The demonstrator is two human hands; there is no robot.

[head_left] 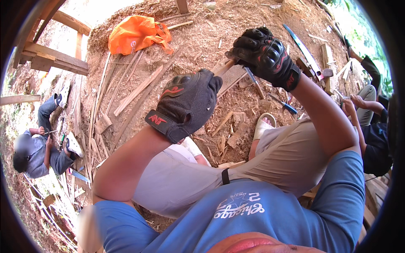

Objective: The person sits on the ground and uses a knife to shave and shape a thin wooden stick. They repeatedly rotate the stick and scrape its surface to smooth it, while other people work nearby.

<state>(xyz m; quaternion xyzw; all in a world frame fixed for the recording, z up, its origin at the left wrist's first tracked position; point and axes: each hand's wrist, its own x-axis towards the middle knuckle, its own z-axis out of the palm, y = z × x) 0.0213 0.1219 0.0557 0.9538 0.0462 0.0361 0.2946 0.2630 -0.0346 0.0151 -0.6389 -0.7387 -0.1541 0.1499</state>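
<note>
Both my hands wear black gloves with red marks and are raised in front of me above the shavings. My left hand (187, 99) is closed in a fist, its back toward me. My right hand (263, 52), a little farther off and to the right, is closed too. A short brown piece of wood (224, 67) spans the gap between them, one end in each fist; the gloves hide most of it. Just below my right hand, a narrow blade-like tool (254, 81) slants over a flat board (230, 80). A chisel-like tool with a blue and black handle (289, 108) lies nearer my knee.
An orange plastic bag (137, 36) lies at the far left, near long wooden strips (139, 90). A long blade (303, 49) and a mallet-like tool (327, 73) are at the far right. People sit working at left (46, 141) and right (373, 135). A wooden frame (55, 57) stands far left.
</note>
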